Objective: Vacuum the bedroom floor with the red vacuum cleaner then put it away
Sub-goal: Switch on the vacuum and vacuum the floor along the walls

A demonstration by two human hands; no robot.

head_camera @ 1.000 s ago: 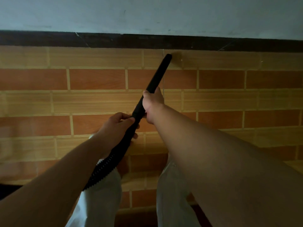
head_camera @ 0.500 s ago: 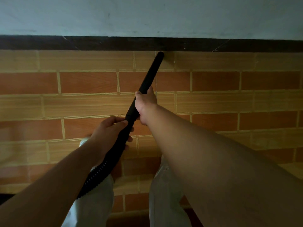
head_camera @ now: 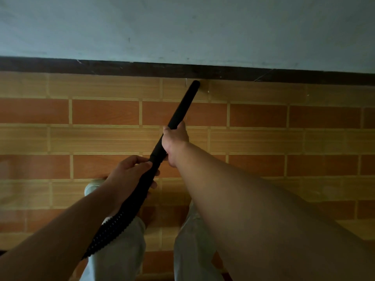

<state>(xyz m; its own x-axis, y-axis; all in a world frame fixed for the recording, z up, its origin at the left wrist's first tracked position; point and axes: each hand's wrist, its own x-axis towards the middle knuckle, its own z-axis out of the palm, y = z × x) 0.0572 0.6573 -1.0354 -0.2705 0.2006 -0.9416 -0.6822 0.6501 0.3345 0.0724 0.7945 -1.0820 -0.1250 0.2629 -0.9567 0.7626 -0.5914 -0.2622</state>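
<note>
A black vacuum wand (head_camera: pixel 183 104) runs diagonally from my hands up to the floor by the wall, its tip almost touching the dark skirting board. My right hand (head_camera: pixel 175 141) grips the wand at mid-length. My left hand (head_camera: pixel 129 175) grips the lower end, where the wand meets the ribbed black hose (head_camera: pixel 109 232). The hose drops past my left leg and out of sight. The red vacuum body is not in view.
The floor (head_camera: pixel 263 138) is patterned in orange and tan brick-like tiles. A dark skirting board (head_camera: pixel 263 75) runs along the base of a pale wall (head_camera: pixel 182 27). My legs in light trousers (head_camera: pixel 119 258) and one light shoe (head_camera: pixel 92 187) are below.
The wand tip has slid a little to the left along the skirting board and closer to it. Both hands keep the same hold.
</note>
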